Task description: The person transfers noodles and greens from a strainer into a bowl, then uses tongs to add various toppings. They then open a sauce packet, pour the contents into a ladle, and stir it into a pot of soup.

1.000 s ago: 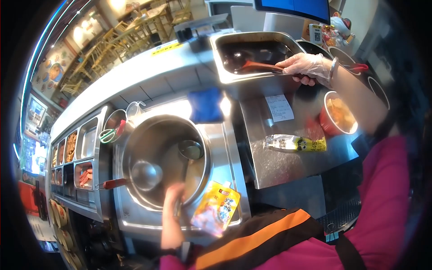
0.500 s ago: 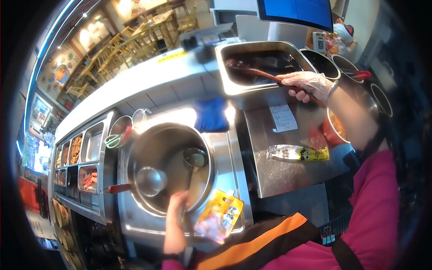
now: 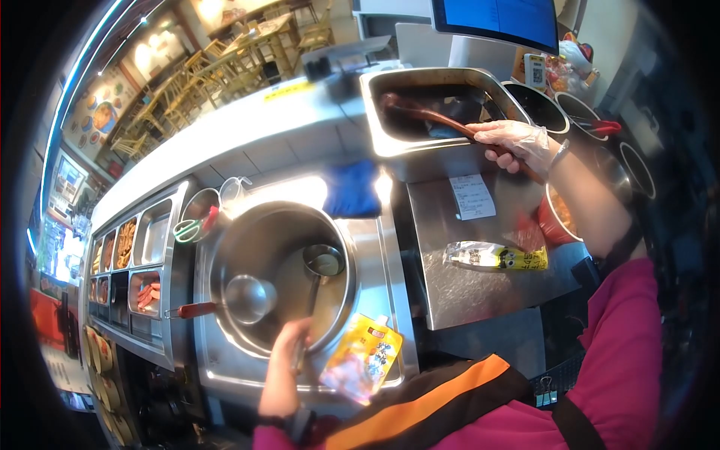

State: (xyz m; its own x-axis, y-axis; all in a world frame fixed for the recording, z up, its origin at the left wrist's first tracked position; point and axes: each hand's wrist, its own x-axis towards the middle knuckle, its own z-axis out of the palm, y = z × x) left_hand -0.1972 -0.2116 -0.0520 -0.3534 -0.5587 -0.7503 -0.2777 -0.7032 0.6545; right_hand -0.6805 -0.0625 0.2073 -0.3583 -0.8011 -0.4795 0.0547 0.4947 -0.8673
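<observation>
My right hand [image 3: 517,142], in a clear plastic glove, is closed round a long reddish-brown wooden spoon [image 3: 439,118]. The spoon slants left into a deep rectangular steel pan [image 3: 386,146] of dark liquid, its far end over that liquid. At the near rim of a large round steel pot [image 3: 216,262], my bare left hand [image 3: 289,341] grips the handle of a metal ladle [image 3: 324,260]. The ladle's bowl is inside the pot, holding a little pale liquid. A strainer [image 3: 250,298] with a brown handle also rests in the pot. Close beside my left hand lies a yellow pouch [image 3: 367,354].
Food trays [image 3: 146,291] and green-handled scissors [image 3: 187,230] are at left. A blue cloth [image 3: 352,190] lies behind the pot. On the right counter are a paper slip [image 3: 472,196] and a yellow-clear packet [image 3: 499,256]; several round containers [image 3: 534,105] stand beyond. A screen [image 3: 499,22] is at the back.
My left hand and the ladle handle have shifted slightly left and down. The wooden spoon has moved a little to the right in my right hand. Both grips stay the same.
</observation>
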